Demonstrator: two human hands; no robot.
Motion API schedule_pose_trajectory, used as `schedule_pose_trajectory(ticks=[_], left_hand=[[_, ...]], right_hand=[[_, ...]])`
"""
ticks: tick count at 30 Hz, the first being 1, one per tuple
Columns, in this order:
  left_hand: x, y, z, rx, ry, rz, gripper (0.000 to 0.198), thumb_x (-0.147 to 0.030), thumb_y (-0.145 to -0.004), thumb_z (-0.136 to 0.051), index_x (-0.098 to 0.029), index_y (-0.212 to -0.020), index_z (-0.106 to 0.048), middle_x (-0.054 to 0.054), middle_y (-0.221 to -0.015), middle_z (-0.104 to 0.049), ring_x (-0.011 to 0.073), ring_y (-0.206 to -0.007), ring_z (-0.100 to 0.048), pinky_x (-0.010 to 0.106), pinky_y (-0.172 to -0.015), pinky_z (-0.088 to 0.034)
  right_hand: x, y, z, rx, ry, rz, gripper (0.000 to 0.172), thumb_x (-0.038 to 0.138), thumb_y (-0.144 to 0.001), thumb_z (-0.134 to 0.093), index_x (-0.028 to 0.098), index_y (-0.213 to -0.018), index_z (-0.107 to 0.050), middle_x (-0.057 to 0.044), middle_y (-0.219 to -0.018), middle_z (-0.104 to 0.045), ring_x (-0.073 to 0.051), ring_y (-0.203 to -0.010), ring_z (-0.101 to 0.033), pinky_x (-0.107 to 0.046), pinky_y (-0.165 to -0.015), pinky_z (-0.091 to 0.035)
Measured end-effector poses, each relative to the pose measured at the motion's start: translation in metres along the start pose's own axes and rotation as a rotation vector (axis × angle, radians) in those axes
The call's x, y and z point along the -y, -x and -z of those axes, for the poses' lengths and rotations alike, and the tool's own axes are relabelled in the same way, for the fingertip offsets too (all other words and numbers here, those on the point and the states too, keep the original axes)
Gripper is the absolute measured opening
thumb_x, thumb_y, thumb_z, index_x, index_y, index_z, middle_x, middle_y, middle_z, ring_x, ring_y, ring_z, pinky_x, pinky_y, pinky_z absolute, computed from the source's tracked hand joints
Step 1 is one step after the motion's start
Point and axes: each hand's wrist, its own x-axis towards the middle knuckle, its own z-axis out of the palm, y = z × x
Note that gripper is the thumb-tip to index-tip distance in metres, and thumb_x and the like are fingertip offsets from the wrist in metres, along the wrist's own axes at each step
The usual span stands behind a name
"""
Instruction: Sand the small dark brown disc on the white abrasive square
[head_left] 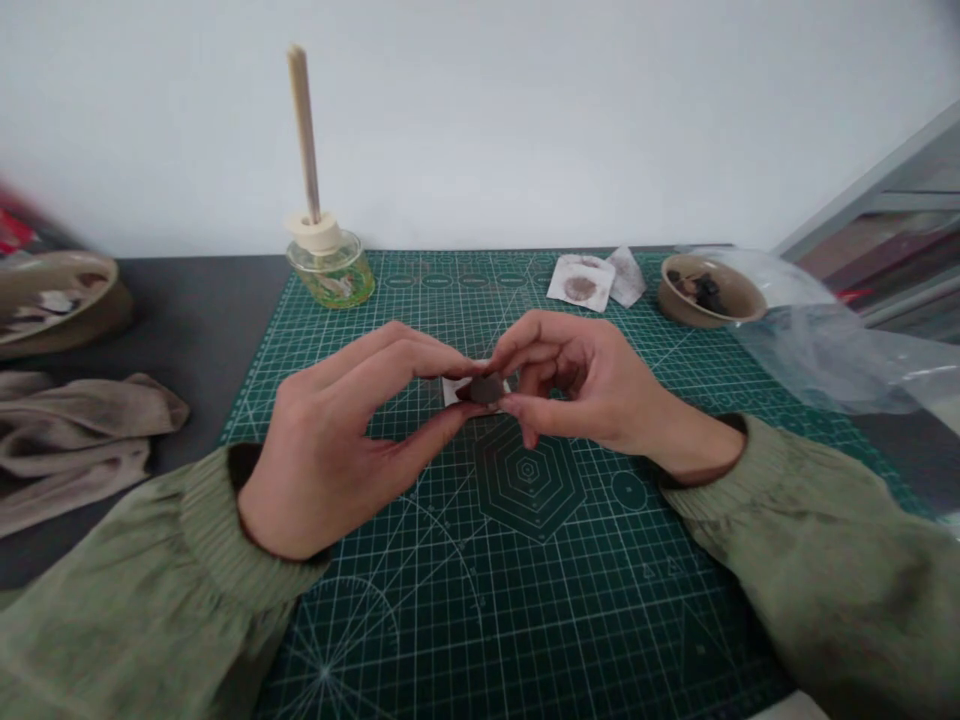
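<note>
Both of my hands meet over the middle of the green cutting mat [525,600]. My left hand [345,440] and my right hand [577,390] pinch a small dark round lump [486,388] between thumbs and fingertips. A bit of white paper [453,390] shows just behind the lump, and I cannot tell whether it is held or lies on the mat. Both sleeves are olive green.
A reed diffuser jar [330,265] with sticks stands at the mat's back left. Opened white wrappers [581,282] lie at the back, beside a tan bowl [709,292] with dark pieces. Clear plastic bag [832,340] at right. Beige cloth [75,440] and another bowl [52,300] at left.
</note>
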Motion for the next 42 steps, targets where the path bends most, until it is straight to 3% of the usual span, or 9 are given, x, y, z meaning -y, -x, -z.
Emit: schedule_pose_trajectory(ticks=[7,16,30,38,42], left_hand=[[-0.004,0.0,0.001,-0.028,0.056,0.018,0.012,-0.026,-0.125,-0.083,-0.037,-0.129,-0.081,-0.004,-0.124,-0.095,0.022,-0.104,-0.093,0.042,-0.094,-0.079],[-0.002,0.003,-0.001,-0.029,0.07,0.075,0.008,-0.032,-0.123,-0.081,-0.038,-0.127,-0.084,-0.004,-0.121,-0.096,0.0232,-0.103,-0.093,0.043,-0.092,-0.077],[0.003,0.003,-0.004,-0.065,0.111,0.03,0.015,-0.03,-0.12,-0.087,-0.042,-0.13,-0.087,-0.007,-0.12,-0.097,0.0206,-0.098,-0.093,0.042,-0.087,-0.079],[0.0,0.001,-0.004,-0.037,0.107,0.051,0.003,-0.036,-0.125,-0.082,-0.038,-0.123,-0.084,-0.002,-0.117,-0.096,0.0242,-0.096,-0.091,0.046,-0.087,-0.079],[0.007,-0.001,-0.006,0.013,0.062,0.05,0.013,-0.036,-0.123,-0.08,-0.031,-0.134,-0.085,0.004,-0.129,-0.095,0.0274,-0.111,-0.093,0.046,-0.099,-0.081]], right_hand=[[0.0,0.0,-0.003,0.009,-0.06,-0.019,0.054,0.018,-0.086,-0.121,0.021,-0.121,-0.08,-0.002,-0.105,-0.095,-0.014,-0.063,-0.088,-0.019,-0.056,-0.068],[0.002,0.001,-0.003,0.021,-0.097,-0.01,0.051,0.006,-0.083,-0.12,0.02,-0.116,-0.083,-0.001,-0.103,-0.096,-0.015,-0.062,-0.089,-0.02,-0.056,-0.07],[0.003,0.004,-0.002,0.033,-0.072,0.015,0.047,0.017,-0.088,-0.12,0.023,-0.119,-0.085,-0.001,-0.104,-0.093,-0.016,-0.065,-0.088,-0.024,-0.056,-0.072],[0.002,0.003,-0.004,0.008,0.053,0.03,0.043,0.033,-0.092,-0.119,0.022,-0.118,-0.087,-0.004,-0.107,-0.092,-0.014,-0.063,-0.08,-0.025,-0.052,-0.062],[-0.002,0.002,-0.002,-0.097,0.354,0.126,0.037,0.029,-0.093,-0.114,0.02,-0.119,-0.089,-0.006,-0.113,-0.092,-0.013,-0.07,-0.075,-0.025,-0.056,-0.056]])
